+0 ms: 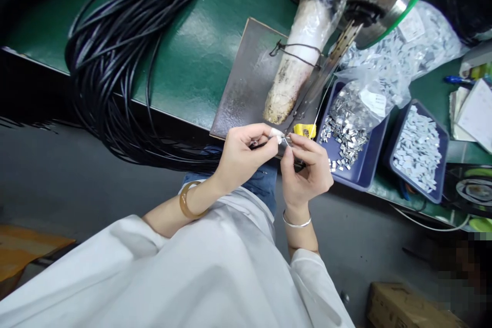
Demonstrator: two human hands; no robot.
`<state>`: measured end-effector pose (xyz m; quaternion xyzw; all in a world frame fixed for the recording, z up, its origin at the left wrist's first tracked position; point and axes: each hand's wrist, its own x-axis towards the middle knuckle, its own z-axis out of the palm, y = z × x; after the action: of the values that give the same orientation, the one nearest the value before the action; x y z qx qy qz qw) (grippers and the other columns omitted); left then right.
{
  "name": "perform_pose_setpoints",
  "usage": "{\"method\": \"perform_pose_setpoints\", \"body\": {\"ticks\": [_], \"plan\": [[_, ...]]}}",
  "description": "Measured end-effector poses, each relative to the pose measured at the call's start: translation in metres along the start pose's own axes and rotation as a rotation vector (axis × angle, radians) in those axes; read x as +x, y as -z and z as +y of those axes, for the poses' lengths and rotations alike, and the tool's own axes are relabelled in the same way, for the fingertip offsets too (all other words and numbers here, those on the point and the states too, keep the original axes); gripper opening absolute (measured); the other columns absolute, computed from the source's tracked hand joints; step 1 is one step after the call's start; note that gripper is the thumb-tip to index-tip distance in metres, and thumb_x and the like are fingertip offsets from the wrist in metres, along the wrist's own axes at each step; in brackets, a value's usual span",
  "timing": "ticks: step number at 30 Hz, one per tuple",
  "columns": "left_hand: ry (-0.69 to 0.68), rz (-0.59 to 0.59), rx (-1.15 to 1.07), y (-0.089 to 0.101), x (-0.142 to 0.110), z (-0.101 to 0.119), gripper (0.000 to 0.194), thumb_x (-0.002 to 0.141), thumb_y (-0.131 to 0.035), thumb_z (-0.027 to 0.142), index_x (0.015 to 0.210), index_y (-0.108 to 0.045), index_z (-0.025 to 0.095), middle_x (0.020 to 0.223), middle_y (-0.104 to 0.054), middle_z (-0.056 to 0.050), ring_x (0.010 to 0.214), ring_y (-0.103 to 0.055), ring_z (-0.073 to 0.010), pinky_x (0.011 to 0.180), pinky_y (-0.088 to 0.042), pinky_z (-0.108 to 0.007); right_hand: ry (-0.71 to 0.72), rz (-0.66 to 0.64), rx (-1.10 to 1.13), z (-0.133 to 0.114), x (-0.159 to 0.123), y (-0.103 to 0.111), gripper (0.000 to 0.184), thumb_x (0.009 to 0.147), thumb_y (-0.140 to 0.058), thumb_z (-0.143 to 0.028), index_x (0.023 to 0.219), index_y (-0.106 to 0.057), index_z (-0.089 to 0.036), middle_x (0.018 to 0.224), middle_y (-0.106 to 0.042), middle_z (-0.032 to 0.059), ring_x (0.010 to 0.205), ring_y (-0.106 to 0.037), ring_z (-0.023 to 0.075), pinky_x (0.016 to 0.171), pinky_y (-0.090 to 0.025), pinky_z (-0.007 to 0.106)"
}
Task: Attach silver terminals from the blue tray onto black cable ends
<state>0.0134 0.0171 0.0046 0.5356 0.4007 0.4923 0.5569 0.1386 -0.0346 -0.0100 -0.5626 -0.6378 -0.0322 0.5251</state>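
My left hand (246, 152) is closed in a pinch on the end of a black cable (207, 160); the cable's end is mostly hidden by my fingers. White tape wraps a fingertip of this hand. My right hand (306, 168) meets it at the fingertips, with thumb and forefinger pinched on a small thin silvery piece (286, 140), too small to name surely. Just behind the fingers lies a yellow block (305, 130). Above both hands, the wrapped white tube (294, 69) slants down over a dark board (249, 79).
A large bundle of black cables (111, 56) hangs over the green table's (192, 61) edge. To the right stand a blue tray (363, 177) of small metal pieces and another tray (442, 164) of pale pieces. Behind them are plastic bags (426, 41) and a green-rimmed reel (407, 10).
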Motion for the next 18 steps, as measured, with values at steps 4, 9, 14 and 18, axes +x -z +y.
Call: {"method": "perform_pose_setpoints", "body": {"ticks": [4, 9, 14, 18], "plan": [[0.003, 0.007, -0.016, 0.001, 0.001, 0.003, 0.011, 0.079, -0.067, 0.019, 0.072, -0.074, 0.013, 0.055, -0.051, 0.004, 0.051, -0.039, -0.0053, 0.047, -0.033, -0.017, 0.009, -0.012, -0.034, -0.001, 0.001, 0.002, 0.02, 0.085, -0.069, -0.008, 0.098, -0.064, -0.023, 0.107, -0.076, 0.0025, 0.096, -0.075, 0.0169, 0.081, -0.065, 0.034], [0.061, -0.02, -0.008, 0.003, 0.001, 0.002, 0.012, 0.078, -0.069, 0.021, 0.072, -0.076, 0.014, 0.055, -0.053, 0.002, 0.052, -0.04, -0.0063, 0.048, -0.034, -0.018, 0.015, -0.017, -0.009, 0.003, -0.004, 0.002, 0.018, 0.087, -0.068, -0.013, 0.098, -0.061, -0.026, 0.109, -0.075, 0.003, 0.095, -0.075, 0.0183, 0.077, -0.066, 0.035], [0.071, -0.025, -0.015, 0.004, 0.0, -0.001, 0.011, 0.078, -0.069, 0.02, 0.071, -0.075, 0.014, 0.053, -0.05, 0.003, 0.051, -0.038, -0.006, 0.048, -0.032, -0.019, -0.02, -0.038, 0.049, 0.003, -0.004, -0.002, 0.015, 0.089, -0.065, -0.015, 0.098, -0.06, -0.026, 0.109, -0.075, 0.0035, 0.096, -0.075, 0.0184, 0.078, -0.066, 0.036], [0.086, -0.085, -0.015, 0.004, -0.005, 0.001, 0.012, 0.083, -0.068, 0.021, 0.077, -0.075, 0.013, 0.056, -0.053, 0.003, 0.051, -0.041, -0.0058, 0.049, -0.033, -0.019, -0.085, 0.049, 0.121, 0.002, -0.003, 0.019, 0.009, 0.091, -0.063, -0.018, 0.091, -0.064, -0.027, 0.084, -0.073, -0.0014, 0.07, -0.073, 0.0171, 0.061, -0.063, 0.034]]}}
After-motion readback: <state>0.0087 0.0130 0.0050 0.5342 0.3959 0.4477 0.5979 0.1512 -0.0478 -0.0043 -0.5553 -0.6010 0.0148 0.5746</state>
